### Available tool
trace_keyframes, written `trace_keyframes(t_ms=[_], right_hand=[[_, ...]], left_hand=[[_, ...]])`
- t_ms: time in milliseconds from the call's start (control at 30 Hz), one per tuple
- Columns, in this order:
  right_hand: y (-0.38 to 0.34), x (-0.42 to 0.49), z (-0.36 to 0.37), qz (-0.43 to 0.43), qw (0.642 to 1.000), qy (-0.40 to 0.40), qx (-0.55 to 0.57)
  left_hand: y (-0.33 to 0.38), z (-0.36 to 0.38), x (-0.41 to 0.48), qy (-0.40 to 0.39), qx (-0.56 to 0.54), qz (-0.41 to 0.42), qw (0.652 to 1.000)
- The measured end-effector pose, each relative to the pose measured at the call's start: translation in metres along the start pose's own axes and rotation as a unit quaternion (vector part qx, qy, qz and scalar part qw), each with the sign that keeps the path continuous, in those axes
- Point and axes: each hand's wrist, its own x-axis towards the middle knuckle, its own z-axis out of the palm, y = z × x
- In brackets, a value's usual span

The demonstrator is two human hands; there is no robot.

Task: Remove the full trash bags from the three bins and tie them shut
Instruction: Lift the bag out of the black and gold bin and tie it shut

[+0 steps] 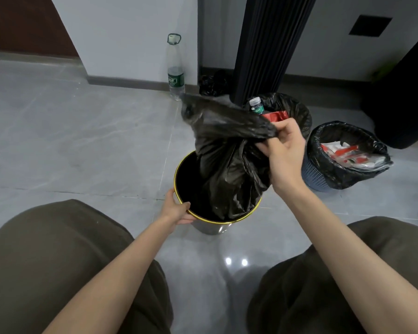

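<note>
**Bag half out of the bin**

We are pinching the bag [227, 169] by its gathered top with our right hand [284, 150], fingers clamped on the plastic. Its lower half is sitting inside the bin [177, 168]. Our left hand [176, 209] is gripping the rim, fingers curled over it. The back bin [299, 112] and mesh bin [315, 175] are standing lined and full, beyond on the right.

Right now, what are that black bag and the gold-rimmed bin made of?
The black trash bag looks like thin glossy plastic film: it crinkles and shines. The gold-rimmed bin seems polished metal, its side reflective; coated plastic is possible.
</note>
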Motion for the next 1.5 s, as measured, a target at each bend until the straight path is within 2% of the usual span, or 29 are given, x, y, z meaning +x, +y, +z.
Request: trace_keyframes(t_ms=[100, 333, 700, 800, 967, 1167, 1267, 1367, 1500], right_hand=[[-0.019, 0.005, 0.0, -0.028, 0.998, 0.024, 0.047], [-0.039, 0.007, -0.001, -0.123, 0.991, 0.042, 0.025], [-0.064, 0.035, -0.018, -0.195, 0.979, 0.049, 0.035], [-0.053, 0.042, -0.028, -0.176, 0.983, 0.043, 0.0], [-0.013, 0.042, -0.045, -0.085, 0.991, 0.072, -0.069], [0.032, 0.047, -0.056, 0.037, 0.986, 0.148, -0.066], [0.05, 0.047, -0.057, 0.084, 0.982, 0.161, -0.051], [0.063, 0.04, -0.057, 0.096, 0.982, 0.147, -0.076], [0.069, 0.032, -0.061, 0.085, 0.98, 0.06, -0.168]], left_hand=[[0.005, 0.002, 0.009, 0.016, -0.026, 0.006, 1.0], [0.028, 0.004, 0.035, 0.04, -0.049, 0.016, 0.998], [0.071, 0.014, 0.079, 0.061, -0.127, 0.039, 0.989], [0.083, 0.016, 0.094, 0.05, -0.142, 0.042, 0.988], [0.109, 0.033, 0.107, 0.018, -0.163, 0.045, 0.985], [0.134, 0.044, 0.114, -0.045, -0.28, 0.051, 0.958], [0.133, 0.048, 0.112, -0.074, -0.218, 0.074, 0.97], [0.133, 0.052, 0.099, -0.098, -0.171, 0.079, 0.977], [0.137, 0.056, 0.062, -0.161, -0.138, 0.107, 0.972]])
